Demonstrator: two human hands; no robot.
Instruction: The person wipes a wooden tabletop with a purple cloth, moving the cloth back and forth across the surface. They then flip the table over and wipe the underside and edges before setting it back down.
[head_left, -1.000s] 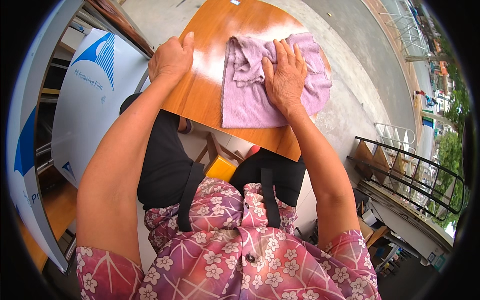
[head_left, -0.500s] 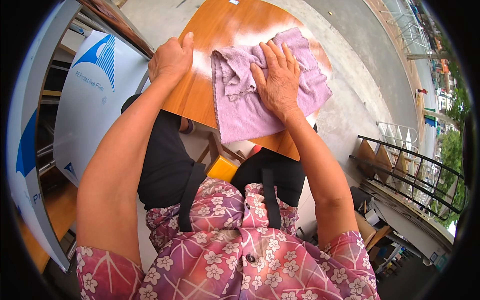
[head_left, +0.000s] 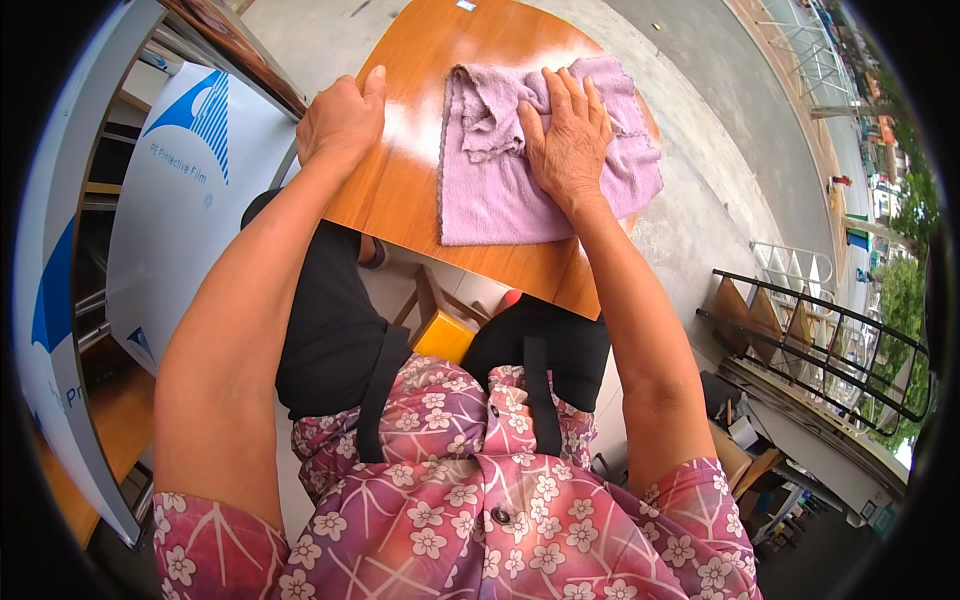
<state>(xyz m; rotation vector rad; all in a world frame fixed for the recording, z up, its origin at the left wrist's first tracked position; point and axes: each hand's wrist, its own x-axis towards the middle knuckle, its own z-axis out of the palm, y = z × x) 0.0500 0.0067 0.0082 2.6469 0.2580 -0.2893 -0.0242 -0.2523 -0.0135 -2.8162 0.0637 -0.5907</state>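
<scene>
A glossy brown wooden board (head_left: 400, 180) with a rounded far right edge lies in front of me, over my knees' level. My left hand (head_left: 342, 118) is closed round its left edge, thumb up along the side; the fingertips are hidden. On the board's right half is a crumpled lilac cloth (head_left: 490, 205), its far left part folded over itself. My right hand (head_left: 568, 140) rests palm down on this cloth, its fingers stretched forward and pressing it against the wood.
At the left stands a rack with film-covered white panels (head_left: 150, 215) bearing blue marks. Below the board's near edge are a wooden stool-like frame (head_left: 428, 300) and a yellow block (head_left: 445, 337). A black metal rail frame (head_left: 820, 350) stands at the right, beyond concrete floor (head_left: 700, 200).
My right hand has slid the cloth a little away from me and to the right, baring more wood at the near edge. My left hand has stayed in place.
</scene>
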